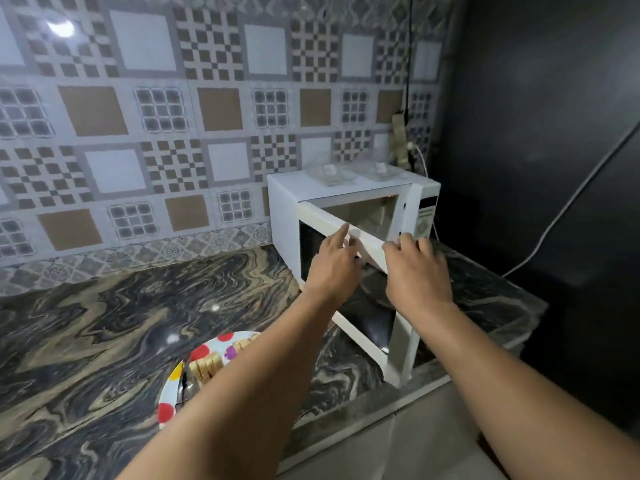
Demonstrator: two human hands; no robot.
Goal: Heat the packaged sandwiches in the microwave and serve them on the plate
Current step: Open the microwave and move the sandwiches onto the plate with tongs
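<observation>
Plate (165,407) and sandwiches (207,366) partly behind left forearm (microwave (282,206) interior blurred).

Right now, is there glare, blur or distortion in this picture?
Head view: a bright lamp reflection glares on the wall tiles, smaller highlights dot the counter. The wide lens bends the tile rows and stretches the forearms. The hands and microwave door look slightly soft; the right side is dark.

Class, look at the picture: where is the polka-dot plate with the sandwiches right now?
In the head view, the white polka-dot paper plate sits on the swirled marble counter, lower left of the white microwave, partly hidden under the person's left forearm.
</observation>
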